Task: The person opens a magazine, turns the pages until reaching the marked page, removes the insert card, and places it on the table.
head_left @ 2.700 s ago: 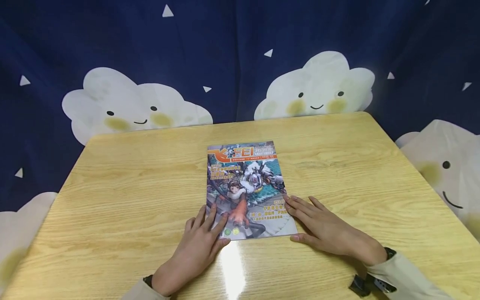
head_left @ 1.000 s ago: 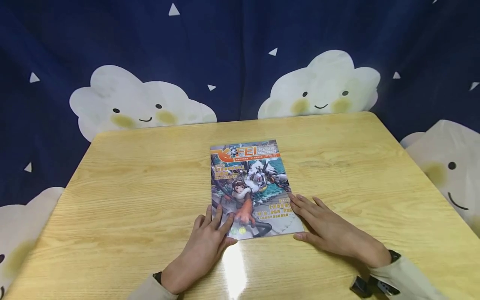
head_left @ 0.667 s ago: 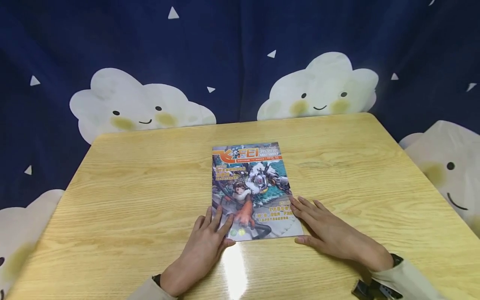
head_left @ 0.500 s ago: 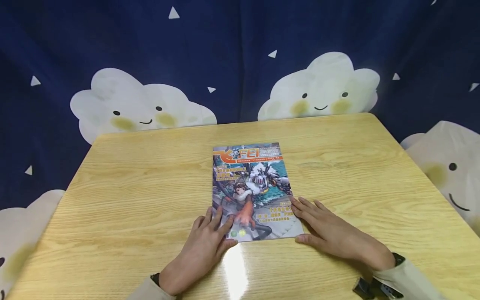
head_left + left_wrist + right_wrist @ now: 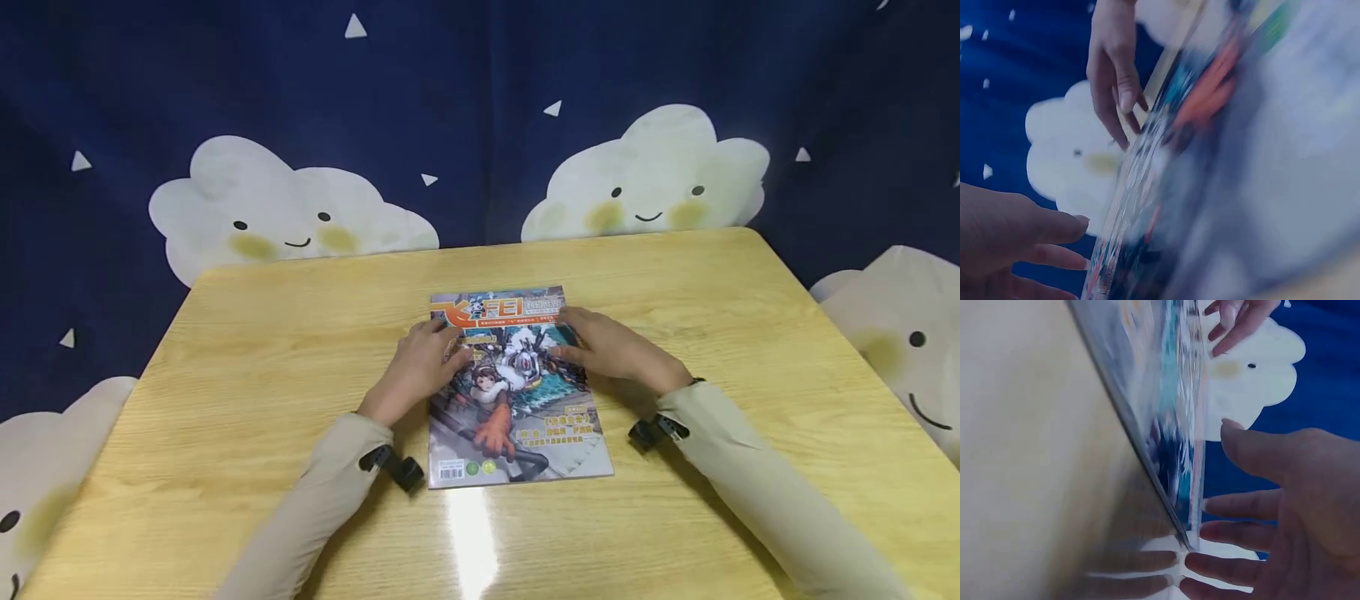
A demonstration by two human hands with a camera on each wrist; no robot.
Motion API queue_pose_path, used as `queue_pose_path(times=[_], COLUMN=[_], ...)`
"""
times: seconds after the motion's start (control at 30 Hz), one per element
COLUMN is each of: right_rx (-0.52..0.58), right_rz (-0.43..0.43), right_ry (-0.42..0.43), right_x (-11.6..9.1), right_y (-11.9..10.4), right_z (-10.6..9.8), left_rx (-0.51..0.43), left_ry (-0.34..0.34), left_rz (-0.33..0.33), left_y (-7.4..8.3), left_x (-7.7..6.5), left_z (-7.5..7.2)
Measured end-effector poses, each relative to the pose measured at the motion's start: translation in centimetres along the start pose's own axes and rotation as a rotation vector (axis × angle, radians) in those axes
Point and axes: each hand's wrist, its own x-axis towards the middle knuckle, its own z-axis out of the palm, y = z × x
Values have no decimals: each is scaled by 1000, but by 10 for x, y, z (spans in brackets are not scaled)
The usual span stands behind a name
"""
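A magazine (image 5: 517, 417) with a colourful illustrated cover lies flat and closed on the wooden table, its title at the far end. My left hand (image 5: 420, 362) is over its upper left edge, thumb above the cover; in the left wrist view that thumb (image 5: 1063, 226) stands apart from the cover. At the upper right edge is my right hand (image 5: 622, 350). The right wrist view shows its fingers (image 5: 1235, 534) extended by the magazine's edge, fingertips down at the tabletop, with the thumb raised. Neither hand grips the magazine.
The wooden table (image 5: 285, 358) spreads around the magazine, with a bright glare patch (image 5: 471, 542) in front. A dark blue curtain (image 5: 480, 83) with white clouds hangs behind the table's far edge. Each wrist bears a small black camera (image 5: 405, 472).
Both hands have left the magazine's lower corners and moved forward along its sides to its upper part. The magazine's lower left corner is now uncovered. The magazine itself lies about where it did.
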Motion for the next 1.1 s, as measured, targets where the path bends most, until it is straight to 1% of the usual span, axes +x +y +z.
queue_pose_path(times=[0.07,0.13,0.2,0.3,0.43,0.53,0.67,0.77,0.87,1.0,1.1], right_rx=[-8,-36,-71,-121,-118,-101,-122,-149,-169,-175,-162], right_rz=[29,76,107,123,93,64,17,-10,-19,-5,18], right_ry=[3,-6,-15,-25,-28,-5,45,72,92,110,112], right_x=[11,20,25,30,31,33,40,47,52,56,57], right_y=[6,12,16,22,25,26,28,30,32,30,29], right_z=[-2,-2,-1,2,6,5,2,0,-2,-3,-3], left_rx=[-8,-18,-26,-45,-57,-53,-31,-20,-15,-16,-14], left_ry=[2,-4,-26,-86,-168,-201,-223,-212,-200,-190,-169], left_rz=[-26,-45,-60,-70,-85,-93,-91,-85,-81,-72,-61], left_y=[-1,-1,-2,-5,-10,-15,-21,-25,-29,-32,-33], left_x=[16,29,38,46,50,51,51,53,55,56,55], left_z=[1,2,4,7,10,10,9,8,6,6,6])
